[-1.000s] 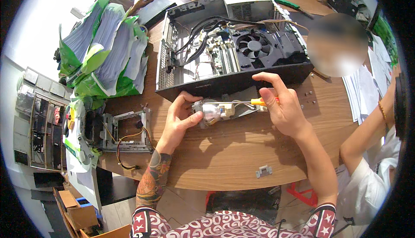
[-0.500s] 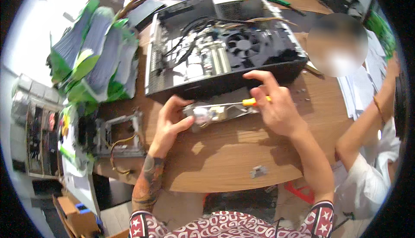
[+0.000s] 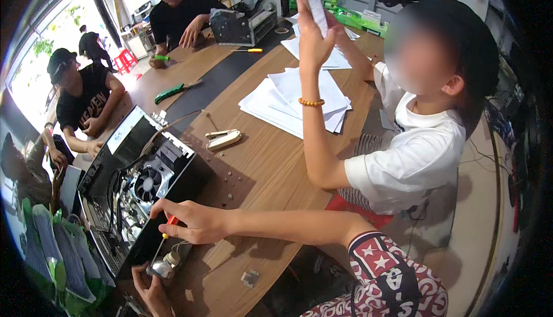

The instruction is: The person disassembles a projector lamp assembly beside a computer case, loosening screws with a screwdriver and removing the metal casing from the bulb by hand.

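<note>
My right hand (image 3: 199,224) grips a screwdriver (image 3: 169,228) with a red and yellow handle. Its shaft slants down to a small metal assembly (image 3: 163,267) with a pale rounded part; glare and small size hide what exactly it is. My left hand (image 3: 151,293) steadies that assembly from the near side, its fingers curled against it. Just beyond both hands lies an opened black desktop computer case (image 3: 193,183), with a black fan (image 3: 148,183) and cables inside. Whether the screwdriver tip sits on a screw cannot be made out.
Loose screws (image 3: 229,185), a cream-handled tool (image 3: 223,139) and paper sheets (image 3: 276,107) lie on the table. A small metal bracket (image 3: 250,278) is near the edge. At right a co-worker holds up a phone (image 3: 314,6); others sit at the far side. Green-edged bundles (image 3: 55,253) stand left.
The view has swung to the right, so the case and my hands now appear at lower left. The screwdriver and assembly are still in my hands. The co-worker's raised phone has come into view.
</note>
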Action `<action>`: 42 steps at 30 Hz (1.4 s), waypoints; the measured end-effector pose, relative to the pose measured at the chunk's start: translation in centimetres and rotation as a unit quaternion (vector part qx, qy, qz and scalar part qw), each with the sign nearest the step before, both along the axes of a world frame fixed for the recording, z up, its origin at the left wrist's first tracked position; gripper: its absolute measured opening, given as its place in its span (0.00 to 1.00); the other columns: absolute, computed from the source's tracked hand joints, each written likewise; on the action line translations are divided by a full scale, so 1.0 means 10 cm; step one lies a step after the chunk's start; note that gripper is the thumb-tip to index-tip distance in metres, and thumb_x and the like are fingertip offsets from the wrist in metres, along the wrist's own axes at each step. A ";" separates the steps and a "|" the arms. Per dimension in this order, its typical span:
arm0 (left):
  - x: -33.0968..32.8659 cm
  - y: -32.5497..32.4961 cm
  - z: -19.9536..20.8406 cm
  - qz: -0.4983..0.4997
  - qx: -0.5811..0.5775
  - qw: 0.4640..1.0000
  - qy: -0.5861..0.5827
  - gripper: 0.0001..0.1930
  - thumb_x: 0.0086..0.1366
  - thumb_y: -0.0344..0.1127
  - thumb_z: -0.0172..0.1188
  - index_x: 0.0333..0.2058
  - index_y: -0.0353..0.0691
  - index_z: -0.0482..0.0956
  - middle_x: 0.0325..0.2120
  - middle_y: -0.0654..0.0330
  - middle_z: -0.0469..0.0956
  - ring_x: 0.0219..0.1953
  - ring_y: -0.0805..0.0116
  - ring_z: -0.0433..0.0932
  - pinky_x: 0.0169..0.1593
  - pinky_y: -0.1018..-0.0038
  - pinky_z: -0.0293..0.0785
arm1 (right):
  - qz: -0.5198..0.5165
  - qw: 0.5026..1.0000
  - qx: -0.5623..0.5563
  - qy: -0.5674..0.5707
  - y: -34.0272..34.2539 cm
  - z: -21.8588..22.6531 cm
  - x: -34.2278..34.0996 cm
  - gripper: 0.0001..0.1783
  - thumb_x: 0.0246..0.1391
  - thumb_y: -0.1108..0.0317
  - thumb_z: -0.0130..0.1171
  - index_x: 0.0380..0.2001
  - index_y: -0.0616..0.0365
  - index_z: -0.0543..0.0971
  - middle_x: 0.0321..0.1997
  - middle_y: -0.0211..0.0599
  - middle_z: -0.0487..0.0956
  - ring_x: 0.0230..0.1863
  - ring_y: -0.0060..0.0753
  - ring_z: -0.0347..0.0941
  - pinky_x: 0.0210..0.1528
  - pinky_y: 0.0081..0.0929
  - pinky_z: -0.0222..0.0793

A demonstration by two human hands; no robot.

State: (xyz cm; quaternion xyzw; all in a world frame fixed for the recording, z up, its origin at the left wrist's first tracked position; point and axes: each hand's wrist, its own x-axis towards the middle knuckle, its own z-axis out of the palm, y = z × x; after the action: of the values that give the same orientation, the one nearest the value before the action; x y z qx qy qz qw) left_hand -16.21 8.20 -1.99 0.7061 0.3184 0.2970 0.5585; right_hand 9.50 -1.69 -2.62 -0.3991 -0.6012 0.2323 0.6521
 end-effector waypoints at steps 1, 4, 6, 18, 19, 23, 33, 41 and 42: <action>0.01 0.00 -0.02 0.007 -0.002 1.000 0.006 0.08 0.66 0.33 0.60 0.41 0.42 0.72 0.28 0.67 0.68 0.25 0.77 0.60 0.30 0.78 0.60 | -0.017 0.999 -0.030 -0.024 -0.04 0.01 0.04 0.16 0.67 0.60 0.49 0.49 0.60 0.66 0.28 0.50 0.80 0.32 0.47 0.79 0.36 0.34 0.71; 0.02 0.01 -0.07 0.016 -0.006 1.000 0.003 0.07 0.67 0.32 0.58 0.40 0.40 0.72 0.28 0.68 0.67 0.26 0.78 0.60 0.30 0.78 0.59 | -0.058 0.998 -0.028 -0.017 0.00 -0.03 0.03 0.13 0.67 0.61 0.49 0.42 0.62 0.71 0.26 0.49 0.80 0.30 0.47 0.80 0.33 0.35 0.72; 0.08 -0.09 0.00 0.027 -0.006 1.000 -0.003 0.06 0.67 0.31 0.58 0.41 0.40 0.72 0.30 0.67 0.69 0.28 0.77 0.63 0.32 0.78 0.61 | -0.044 0.998 -0.042 -0.022 0.01 -0.03 0.02 0.10 0.66 0.65 0.51 0.42 0.62 0.71 0.27 0.47 0.80 0.31 0.41 0.80 0.34 0.33 0.72; 0.07 -0.08 -0.08 0.017 -0.030 0.999 -0.035 0.08 0.67 0.28 0.58 0.44 0.40 0.72 0.35 0.66 0.71 0.27 0.79 0.64 0.30 0.82 0.61 | -0.010 1.000 0.007 -0.014 0.02 -0.03 0.00 0.09 0.63 0.71 0.50 0.45 0.62 0.70 0.41 0.44 0.77 0.38 0.34 0.77 0.43 0.30 0.71; 0.07 -0.08 -0.10 0.018 -0.026 0.999 -0.041 0.08 0.67 0.28 0.58 0.44 0.40 0.72 0.35 0.66 0.71 0.27 0.79 0.64 0.30 0.82 0.61 | -0.004 1.000 0.000 -0.015 -0.01 -0.02 0.01 0.10 0.63 0.71 0.50 0.46 0.62 0.70 0.41 0.43 0.77 0.39 0.34 0.77 0.44 0.30 0.71; -0.02 -0.01 -0.24 0.088 -0.041 0.995 0.009 0.08 0.66 0.27 0.58 0.43 0.40 0.72 0.36 0.65 0.72 0.28 0.77 0.66 0.31 0.78 0.65 | -0.025 0.999 0.020 -0.021 -0.03 -0.07 0.03 0.11 0.64 0.69 0.50 0.46 0.62 0.69 0.36 0.45 0.79 0.37 0.39 0.79 0.41 0.32 0.72; 0.19 -0.25 0.08 0.044 0.027 0.998 0.023 0.04 0.68 0.29 0.54 0.39 0.39 0.71 0.31 0.65 0.68 0.29 0.76 0.63 0.33 0.79 0.63 | -0.074 0.995 -0.019 -0.058 -0.01 -0.04 0.05 0.12 0.65 0.63 0.50 0.38 0.60 0.76 0.29 0.48 0.81 0.34 0.52 0.80 0.35 0.38 0.73; 0.13 -0.15 -0.02 0.035 -0.055 0.997 -0.028 0.06 0.66 0.29 0.57 0.41 0.41 0.72 0.31 0.68 0.68 0.29 0.77 0.64 0.32 0.80 0.62 | -0.069 0.995 0.051 -0.054 -0.04 -0.03 0.03 0.10 0.64 0.69 0.51 0.45 0.60 0.74 0.31 0.47 0.80 0.31 0.42 0.79 0.36 0.31 0.71; 0.10 -0.10 -0.04 0.056 -0.056 0.997 -0.022 0.12 0.63 0.26 0.56 0.46 0.37 0.69 0.37 0.63 0.69 0.35 0.72 0.69 0.39 0.77 0.66 | -0.054 0.996 0.016 -0.066 -0.07 0.01 0.04 0.12 0.63 0.70 0.52 0.48 0.60 0.72 0.29 0.44 0.79 0.31 0.39 0.78 0.37 0.30 0.71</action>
State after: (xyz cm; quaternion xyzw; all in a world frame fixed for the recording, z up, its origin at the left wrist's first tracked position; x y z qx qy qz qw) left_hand -15.24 7.17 -2.43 0.6479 0.3610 0.3249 0.5868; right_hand 9.85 -2.40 -2.49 -0.4350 -0.6244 0.1600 0.6288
